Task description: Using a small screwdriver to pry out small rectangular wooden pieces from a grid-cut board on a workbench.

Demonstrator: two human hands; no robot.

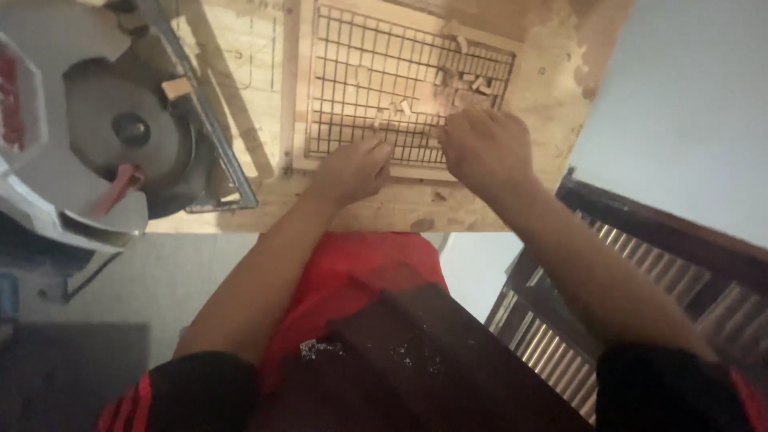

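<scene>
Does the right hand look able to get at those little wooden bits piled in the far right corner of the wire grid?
Probably yes: the right hand rests on the wire grid, the small wooden pieces lie just beyond its knuckles, and nothing stands between.

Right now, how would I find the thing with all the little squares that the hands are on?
Look at the pale wooden table beside the round saw. The wire rack lies flat on it, with the left hand and the right hand at its near edge. It is the only dark metal grid there, and small wood pieces lie scattered on it.
</scene>
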